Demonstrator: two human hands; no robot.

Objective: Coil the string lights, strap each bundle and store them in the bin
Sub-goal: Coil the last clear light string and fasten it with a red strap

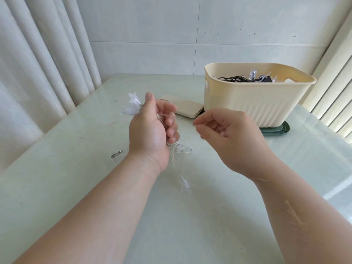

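Head view is looking down over two bare forearms reaching out above a pale glossy table point(76, 197). The left hand point(150, 130) is gripping a bundle of clear string lights point(134, 106) in a closed fist, held above the table. Clear bulbs are sticking out above the thumb, and loose loops with more bulbs are hanging down below the heel of the hand towards the table top. The right hand point(228, 136) is hovering just beside it, thumb and forefinger pinching a thin strand that is running back to the bundle; the other fingers are curling loosely. Whether the strand is taut cannot be told.

Left of the left wrist, a small clear piece point(116, 155) with a metallic glint is lying on the table; what it is cannot be told. Beyond the hands, a flat white box point(188, 109) is lying flat near the foot of a cream ribbed bin point(253, 103). The bin is standing on a green tray point(276, 130) and is holding dark-wired lights point(238, 79) with clear bulbs. A white curtain point(47, 54) is hanging at far left, a tiled wall point(152, 35) is running behind, and a slatted blind point(333, 96) is showing at far right.
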